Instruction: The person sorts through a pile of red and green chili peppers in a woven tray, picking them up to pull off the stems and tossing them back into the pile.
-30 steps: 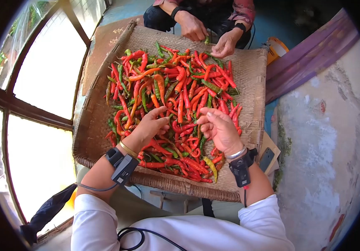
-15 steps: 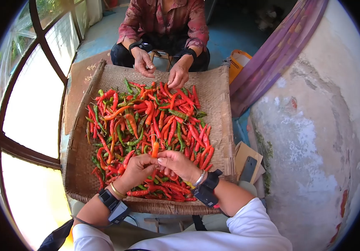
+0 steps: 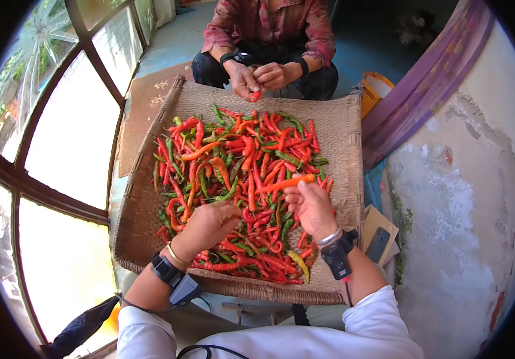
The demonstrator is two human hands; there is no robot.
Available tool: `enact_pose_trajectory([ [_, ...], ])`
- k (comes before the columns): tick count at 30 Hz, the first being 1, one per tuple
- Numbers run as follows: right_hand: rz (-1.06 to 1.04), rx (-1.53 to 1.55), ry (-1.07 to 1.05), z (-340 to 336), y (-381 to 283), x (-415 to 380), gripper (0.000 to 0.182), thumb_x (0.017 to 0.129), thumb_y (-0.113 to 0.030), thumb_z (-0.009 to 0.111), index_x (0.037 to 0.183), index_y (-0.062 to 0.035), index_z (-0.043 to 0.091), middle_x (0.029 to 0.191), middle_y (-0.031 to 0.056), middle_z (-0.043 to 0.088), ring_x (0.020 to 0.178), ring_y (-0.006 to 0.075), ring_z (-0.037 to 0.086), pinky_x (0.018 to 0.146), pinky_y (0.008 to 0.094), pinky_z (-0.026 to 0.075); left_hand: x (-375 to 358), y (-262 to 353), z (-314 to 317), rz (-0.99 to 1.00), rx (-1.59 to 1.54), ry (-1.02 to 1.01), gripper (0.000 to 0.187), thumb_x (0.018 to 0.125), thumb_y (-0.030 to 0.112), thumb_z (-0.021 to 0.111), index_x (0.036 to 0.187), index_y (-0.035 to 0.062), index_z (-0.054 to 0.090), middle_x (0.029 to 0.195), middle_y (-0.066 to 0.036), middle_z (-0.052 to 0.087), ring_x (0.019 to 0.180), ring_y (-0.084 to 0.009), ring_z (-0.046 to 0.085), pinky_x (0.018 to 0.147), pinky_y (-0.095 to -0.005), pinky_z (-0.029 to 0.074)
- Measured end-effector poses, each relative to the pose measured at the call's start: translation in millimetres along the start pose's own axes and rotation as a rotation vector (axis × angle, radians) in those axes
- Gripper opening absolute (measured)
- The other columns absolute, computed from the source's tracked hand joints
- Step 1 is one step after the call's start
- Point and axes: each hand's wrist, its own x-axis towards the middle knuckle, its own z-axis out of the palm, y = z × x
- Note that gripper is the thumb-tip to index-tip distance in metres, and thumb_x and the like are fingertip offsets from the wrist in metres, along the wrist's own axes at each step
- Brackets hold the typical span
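A long orange chili pepper (image 3: 287,183) is pinched in my right hand (image 3: 312,208), pointing sideways above the pile. To its left, my left hand (image 3: 211,222) hovers low over the peppers with its fingers curled together; whatever they may hold is hidden. Under both hands lies a heap of red, green and orange chili peppers (image 3: 251,149), spread across a shallow woven tray (image 3: 335,125). One yellow-green pepper (image 3: 299,264) rests near the tray's front edge.
Across the tray a person in a red patterned shirt (image 3: 269,30) sits, both hands together around a red pepper (image 3: 255,96). A phone (image 3: 379,244) lies on cardboard to the right, beside a stained wall (image 3: 449,239). Windows (image 3: 66,119) line the left.
My hands have come apart; the right has moved right with the orange pepper. The other person's hands have come together over a red pepper. The view has shifted, moving the tray rightward.
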Motion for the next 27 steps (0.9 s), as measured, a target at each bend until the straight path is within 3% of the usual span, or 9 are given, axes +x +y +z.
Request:
enact_pose_trajectory([
  [2, -0.033, 0.164, 0.062, -2.5, -7.8, 1.9, 0.027, 0.087, -0.027, 0.052, 0.101, -0.0039, 0.049, 0.086, 0.0093, 0.060, 0.075, 0.0151, 0.061, 0.059, 0.0265, 0.049, 3.2, -8.7, -13.0, -0.024, 0.152, 0.205, 0.018, 0.071, 0.009, 0.062, 0.087, 0.0042, 0.060, 0.088, -0.011, 0.059, 0.080, -0.0285, 0.057, 0.069, -0.0368, 0.047],
  [5, 0.066, 0.109, 0.086, -5.1, -4.8, 0.1, 0.032, 0.088, -0.024, 0.049, 0.111, -0.0022, 0.044, 0.089, 0.0107, 0.060, 0.077, 0.0166, 0.061, 0.060, 0.0269, 0.050, 6.9, -24.3, -27.7, -0.143, 0.382, 0.256, 0.040, 0.068, 0.009, 0.063, 0.106, 0.0021, 0.052, 0.111, -0.015, 0.050, 0.103, -0.0332, 0.047, 0.085, -0.0390, 0.041],
  [7, 0.198, -0.030, -0.159, -4.7, 3.5, -3.6, 0.036, 0.088, -0.023, 0.049, 0.116, -0.0011, 0.042, 0.089, 0.0103, 0.060, 0.076, 0.0162, 0.061, 0.059, 0.0252, 0.049, 13.3, -36.2, -29.5, -0.159, 0.458, 0.329, 0.049, 0.068, 0.010, 0.064, 0.112, 0.0004, 0.047, 0.115, -0.017, 0.046, 0.107, -0.0342, 0.043, 0.089, -0.0395, 0.038],
  [8, 0.210, -0.080, -0.179, -1.2, 6.6, -6.8, 0.037, 0.088, -0.023, 0.049, 0.117, 0.0000, 0.043, 0.089, 0.0103, 0.060, 0.074, 0.0144, 0.060, 0.059, 0.0234, 0.048, 16.3, -43.4, -29.0, -0.165, 0.525, 0.404, 0.058, 0.067, 0.011, 0.065, 0.118, -0.0013, 0.041, 0.120, -0.019, 0.043, 0.111, -0.0352, 0.040, 0.093, -0.0399, 0.035],
  [12, 0.226, -0.288, -0.225, 11.5, 13.6, -16.3, 0.027, 0.088, -0.016, 0.047, 0.110, 0.0004, 0.048, 0.085, 0.0083, 0.060, 0.070, 0.0117, 0.059, 0.058, 0.0213, 0.048, 25.9, -75.2, -20.9, -0.194, 0.468, 0.395, 0.072, 0.064, 0.016, 0.069, 0.124, -0.0022, 0.034, 0.126, -0.021, 0.038, 0.118, -0.0353, 0.034, 0.098, -0.0395, 0.030],
  [16, 0.267, -0.283, -0.253, 12.5, 17.8, -19.2, 0.027, 0.089, -0.017, 0.047, 0.109, 0.0002, 0.049, 0.084, 0.0073, 0.060, 0.068, 0.0103, 0.058, 0.057, 0.0207, 0.047, 24.3, -85.1, -14.6, -0.175, 0.541, 0.357, 0.073, 0.062, 0.017, 0.071, 0.123, -0.0018, 0.036, 0.121, -0.020, 0.042, 0.114, -0.0342, 0.037, 0.095, -0.0400, 0.033],
  [18, 0.264, -0.329, -0.262, 15.0, 18.4, -20.7, 0.027, 0.089, -0.017, 0.047, 0.109, 0.0003, 0.050, 0.084, 0.0066, 0.060, 0.066, 0.0089, 0.057, 0.057, 0.0201, 0.047, 25.2, -81.2, -16.8, -0.300, 0.498, 0.327, 0.070, 0.060, 0.019, 0.072, 0.120, 0.0034, 0.039, 0.114, -0.018, 0.043, 0.106, -0.0337, 0.041, 0.089, -0.0404, 0.036],
  [22, 0.238, -0.366, -0.249, 18.2, 18.6, -22.8, 0.026, 0.088, -0.017, 0.047, 0.107, -0.0007, 0.052, 0.080, 0.0047, 0.061, 0.064, 0.0073, 0.056, 0.053, 0.0182, 0.043, 24.2, -81.6, -8.0, -0.227, 0.565, 0.411, 0.063, 0.058, 0.018, 0.072, 0.115, 0.0119, 0.046, 0.113, -0.017, 0.041, 0.098, -0.0340, 0.043, 0.082, -0.0405, 0.039],
  [27, 0.259, -0.371, -0.268, 16.8, 23.5, -24.1, 0.027, 0.089, -0.020, 0.047, 0.107, 0.0000, 0.051, 0.083, 0.0052, 0.060, 0.066, 0.0073, 0.056, 0.056, 0.0180, 0.044, 23.7, -81.1, -7.0, -0.310, 0.588, 0.414, 0.056, 0.058, 0.010, 0.067, 0.112, 0.0105, 0.050, 0.112, -0.016, 0.046, 0.097, -0.0333, 0.046, 0.080, -0.0394, 0.042],
])
